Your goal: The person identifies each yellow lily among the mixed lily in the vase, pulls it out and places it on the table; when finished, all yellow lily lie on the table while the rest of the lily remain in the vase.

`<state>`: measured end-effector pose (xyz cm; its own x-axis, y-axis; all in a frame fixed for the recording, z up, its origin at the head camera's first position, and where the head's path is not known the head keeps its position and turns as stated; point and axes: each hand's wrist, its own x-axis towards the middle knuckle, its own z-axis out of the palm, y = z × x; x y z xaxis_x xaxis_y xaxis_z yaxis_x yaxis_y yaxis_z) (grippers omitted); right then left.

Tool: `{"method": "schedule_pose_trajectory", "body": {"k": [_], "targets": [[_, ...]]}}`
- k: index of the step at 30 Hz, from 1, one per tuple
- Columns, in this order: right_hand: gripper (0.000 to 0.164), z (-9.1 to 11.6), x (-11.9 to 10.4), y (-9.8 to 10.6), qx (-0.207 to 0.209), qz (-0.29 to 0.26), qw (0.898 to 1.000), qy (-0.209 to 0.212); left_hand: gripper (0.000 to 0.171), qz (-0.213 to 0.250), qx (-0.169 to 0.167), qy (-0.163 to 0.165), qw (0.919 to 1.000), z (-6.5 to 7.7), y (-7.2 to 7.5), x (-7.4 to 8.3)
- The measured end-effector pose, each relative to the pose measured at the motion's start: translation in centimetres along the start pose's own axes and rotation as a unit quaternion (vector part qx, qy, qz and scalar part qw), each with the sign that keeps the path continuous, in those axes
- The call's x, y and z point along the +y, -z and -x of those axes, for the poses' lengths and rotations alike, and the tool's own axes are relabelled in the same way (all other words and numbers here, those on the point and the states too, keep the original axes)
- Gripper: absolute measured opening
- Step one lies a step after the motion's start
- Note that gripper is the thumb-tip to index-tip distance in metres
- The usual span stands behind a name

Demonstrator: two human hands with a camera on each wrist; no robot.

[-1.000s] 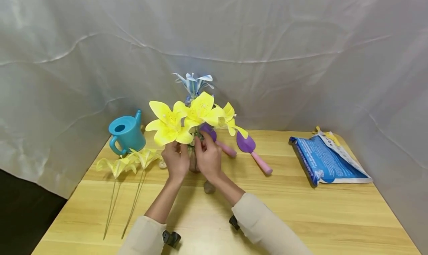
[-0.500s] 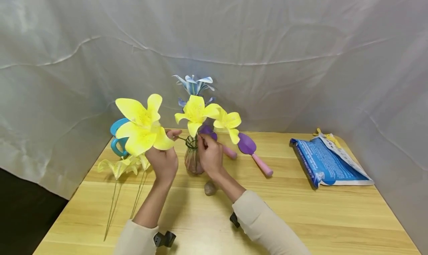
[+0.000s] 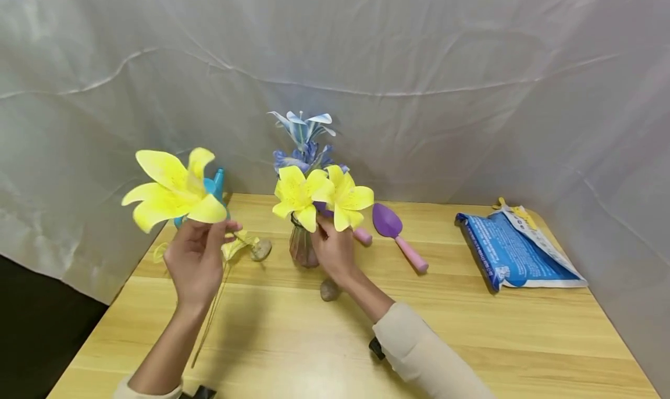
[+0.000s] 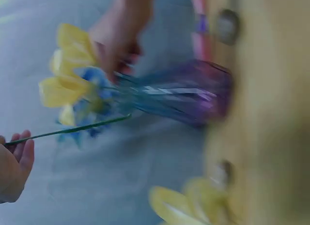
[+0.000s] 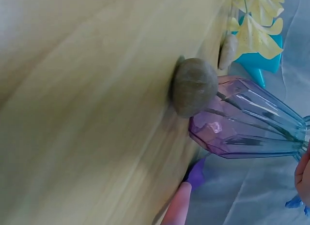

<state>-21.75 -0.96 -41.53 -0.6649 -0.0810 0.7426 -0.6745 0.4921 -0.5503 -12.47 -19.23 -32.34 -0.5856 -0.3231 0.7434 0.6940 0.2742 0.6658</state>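
A yellow lily point(image 3: 170, 189), its stem point(image 4: 92, 126) pinched by the fingers of the left hand point(image 3: 196, 265), is above the back left corner of the desk point(image 3: 481, 341). The right hand point(image 3: 335, 252) touches the vase point(image 3: 300, 246) near the back edge; I cannot tell whether its fingers grip.

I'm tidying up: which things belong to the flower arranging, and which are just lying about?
In the job:
yellow flower in left hand
vase
blue and yellow bouquet in it
loose yellow flowers, probably

Apparently lying about:
watering can
trowels
blue packet
stones
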Motion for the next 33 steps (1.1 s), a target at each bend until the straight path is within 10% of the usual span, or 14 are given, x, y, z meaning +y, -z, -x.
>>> {"method": "schedule_pose_trajectory", "body": {"k": [4,9,15,20,25,33], "targets": [[0.012,0.6,0.1,0.3,0.006,-0.012,1.000,0.009,0.010,-0.080,-0.053,0.098,0.9905,2.7,3.3,-4.3],[0.023,1.4,0.5,0.2,-0.022,0.036,0.999,-0.029,0.019,-0.171,-0.155,0.206,0.9511,6.1,6.7,-9.4],[0.055,1.8,1.0,-0.1,-0.123,0.117,0.981,-0.099,0.016,-0.247,-0.263,0.271,0.8924,6.8,6.4,-6.4],[0.079,1.5,1.7,-0.3,-0.195,0.106,0.959,-0.176,0.011,-0.294,-0.334,0.308,0.8411,7.9,6.0,-6.9],[0.080,1.2,2.1,-0.3,-0.248,0.075,0.937,-0.234,0.016,-0.294,-0.372,0.304,0.8263,8.8,6.1,-8.1],[0.070,0.9,1.9,-0.4,-0.253,0.065,0.944,-0.202,0.016,-0.321,-0.373,0.300,0.8172,8.7,6.3,-8.4]]}}
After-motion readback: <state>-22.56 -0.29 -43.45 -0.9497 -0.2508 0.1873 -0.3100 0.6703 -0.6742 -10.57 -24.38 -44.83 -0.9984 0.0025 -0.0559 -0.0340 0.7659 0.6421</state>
